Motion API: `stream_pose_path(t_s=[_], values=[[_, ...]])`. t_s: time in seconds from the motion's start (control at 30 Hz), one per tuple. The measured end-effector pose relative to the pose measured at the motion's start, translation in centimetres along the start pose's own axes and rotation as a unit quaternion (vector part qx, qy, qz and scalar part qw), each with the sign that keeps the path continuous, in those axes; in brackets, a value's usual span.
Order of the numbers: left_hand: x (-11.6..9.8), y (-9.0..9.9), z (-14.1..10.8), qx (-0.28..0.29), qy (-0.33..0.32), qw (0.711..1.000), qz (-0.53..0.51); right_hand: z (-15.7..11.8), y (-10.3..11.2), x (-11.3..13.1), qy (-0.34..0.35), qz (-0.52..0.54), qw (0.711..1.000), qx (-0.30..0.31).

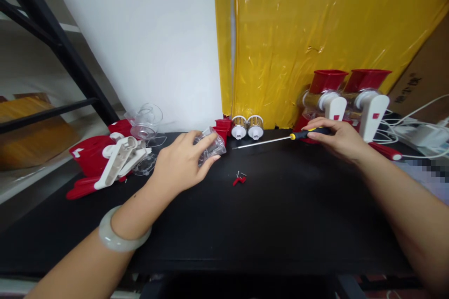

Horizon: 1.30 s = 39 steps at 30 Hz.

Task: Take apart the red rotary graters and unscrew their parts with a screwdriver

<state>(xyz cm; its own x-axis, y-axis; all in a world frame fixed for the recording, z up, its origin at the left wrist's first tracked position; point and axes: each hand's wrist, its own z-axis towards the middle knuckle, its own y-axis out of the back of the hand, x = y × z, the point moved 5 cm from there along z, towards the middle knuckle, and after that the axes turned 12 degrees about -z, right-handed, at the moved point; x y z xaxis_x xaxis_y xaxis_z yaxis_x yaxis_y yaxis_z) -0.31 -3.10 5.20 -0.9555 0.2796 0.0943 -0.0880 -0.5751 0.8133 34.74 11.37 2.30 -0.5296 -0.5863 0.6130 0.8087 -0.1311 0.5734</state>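
Observation:
My left hand (187, 159) has its thumb and fingers closed around a clear plastic part (213, 142), beside red plastic hoppers (223, 127) at the table's back edge. A screwdriver (268, 142) with a black and yellow handle is gripped in my right hand (335, 136). Its long thin shaft points left, its tip near the clear part. Several small screws (238, 174) and small red plastic pieces (239, 181) lie on the black table between my hands. Two metal grater drums (239, 127) with white ends stand behind the shaft.
Two assembled red-and-white rotary graters (331, 96) stand at right, near white cables (389, 135). Red bases, white crank handles (115, 159) and clear bowls (145, 124) crowd the left of the black table (273, 229). A black metal frame (63, 56) rises at far left.

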Motion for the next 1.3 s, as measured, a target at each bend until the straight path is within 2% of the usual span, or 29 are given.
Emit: stream_pose_path(t_s=[0.13, 0.33, 0.67, 0.8, 0.93, 1.1, 1.2, 1.3], values=[[-0.2, -0.5, -0.1, 0.023, -0.012, 1.000, 0.010, -0.2, -0.4, 0.3, 0.003, 0.018, 1.000, -0.021], [-0.4, -0.7, -0.1, 0.039, -0.029, 0.999, 0.001, -0.4, -1.6, 1.0, 0.005, 0.020, 1.000, -0.002], [-0.6, -0.8, -0.2, 0.040, -0.070, 0.996, -0.027, -0.6, -2.1, 1.6, 0.022, 0.027, 0.999, 0.004], [-0.6, -0.9, -0.3, 0.039, -0.072, 0.996, -0.031, -0.8, -2.3, 2.1, 0.027, 0.066, 0.997, -0.005], [-0.6, -0.9, -0.3, 0.038, -0.073, 0.996, -0.033, -1.0, -2.8, 1.9, -0.063, 0.173, 0.983, -0.028], [-0.5, -1.0, -0.3, 0.034, -0.078, 0.996, -0.025, -1.0, -4.3, 1.6, -0.163, 0.331, 0.929, -0.030], [-0.5, -1.0, -0.3, 0.028, -0.089, 0.995, -0.024, -1.0, -4.5, 1.6, -0.171, 0.331, 0.927, -0.042], [-0.5, -1.1, -0.4, 0.025, -0.093, 0.995, -0.027, -1.2, -3.9, 1.7, -0.169, 0.266, 0.946, -0.071]])
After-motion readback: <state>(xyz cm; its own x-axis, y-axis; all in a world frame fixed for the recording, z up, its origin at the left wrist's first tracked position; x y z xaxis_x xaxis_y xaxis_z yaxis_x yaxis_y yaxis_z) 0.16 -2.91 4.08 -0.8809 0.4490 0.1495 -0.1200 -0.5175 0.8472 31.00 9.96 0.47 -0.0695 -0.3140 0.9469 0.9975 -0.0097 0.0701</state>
